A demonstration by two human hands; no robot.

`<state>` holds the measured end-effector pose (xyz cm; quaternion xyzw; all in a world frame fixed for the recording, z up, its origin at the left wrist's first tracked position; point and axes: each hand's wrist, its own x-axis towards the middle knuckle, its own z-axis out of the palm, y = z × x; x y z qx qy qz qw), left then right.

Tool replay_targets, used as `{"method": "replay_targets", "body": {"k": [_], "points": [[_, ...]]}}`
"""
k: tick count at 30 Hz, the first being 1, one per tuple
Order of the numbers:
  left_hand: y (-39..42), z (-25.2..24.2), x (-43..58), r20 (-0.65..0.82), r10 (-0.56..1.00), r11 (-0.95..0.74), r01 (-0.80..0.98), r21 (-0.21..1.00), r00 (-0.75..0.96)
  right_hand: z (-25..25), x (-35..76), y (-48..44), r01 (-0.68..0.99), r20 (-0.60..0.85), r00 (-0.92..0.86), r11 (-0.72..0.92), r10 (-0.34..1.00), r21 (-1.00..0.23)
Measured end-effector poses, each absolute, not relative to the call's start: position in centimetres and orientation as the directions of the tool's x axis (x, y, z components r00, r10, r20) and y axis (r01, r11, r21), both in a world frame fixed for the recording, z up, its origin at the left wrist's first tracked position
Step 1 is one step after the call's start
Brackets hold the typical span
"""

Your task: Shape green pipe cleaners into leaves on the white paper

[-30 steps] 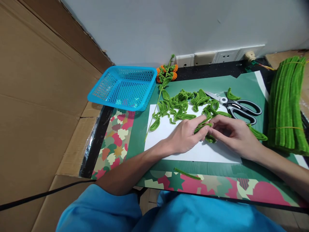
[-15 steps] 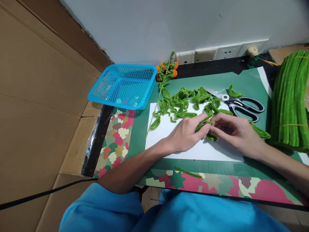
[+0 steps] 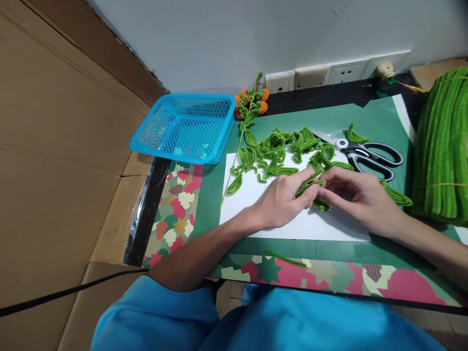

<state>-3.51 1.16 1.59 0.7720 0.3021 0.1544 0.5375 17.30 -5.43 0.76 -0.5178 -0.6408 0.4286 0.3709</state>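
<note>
Over the white paper (image 3: 239, 214), my left hand (image 3: 283, 200) pinches a leaf shape of bent green pipe cleaner (image 3: 304, 187) between thumb and fingers. My right hand (image 3: 360, 197) meets it at the leaf's right end, thumb and forefinger closed on that tip. The fingers hide part of the leaf. Several finished-looking green pipe cleaner leaves (image 3: 272, 151) lie in a loose heap behind my hands. Under the fingertips another curled green piece (image 3: 321, 204) rests on the paper. Scissors (image 3: 365, 153) with black and grey handles lie just behind my right hand.
A blue plastic basket (image 3: 183, 129) stands at the back left. Beside it lies a stem with orange flowers (image 3: 252, 105). A thick bundle of green pipe cleaners (image 3: 440, 151) is at the right. One short green piece (image 3: 285, 258) lies near the front edge. Wall sockets (image 3: 347, 73) line the back.
Both hands keep nearly the same grip on the leaf, with only slight finger movement. The whole view has shifted a little.
</note>
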Motion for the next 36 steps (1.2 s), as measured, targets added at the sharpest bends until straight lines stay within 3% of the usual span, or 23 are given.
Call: {"method": "replay_targets", "body": {"k": [36], "points": [[1.13, 1.32, -3.31, -0.058, 0.638, -0.244, 0.273, 0.93, 0.768, 0.93, 17.43, -5.43, 0.353, 0.021, -0.173, 0.083, 0.985, -0.932]]}}
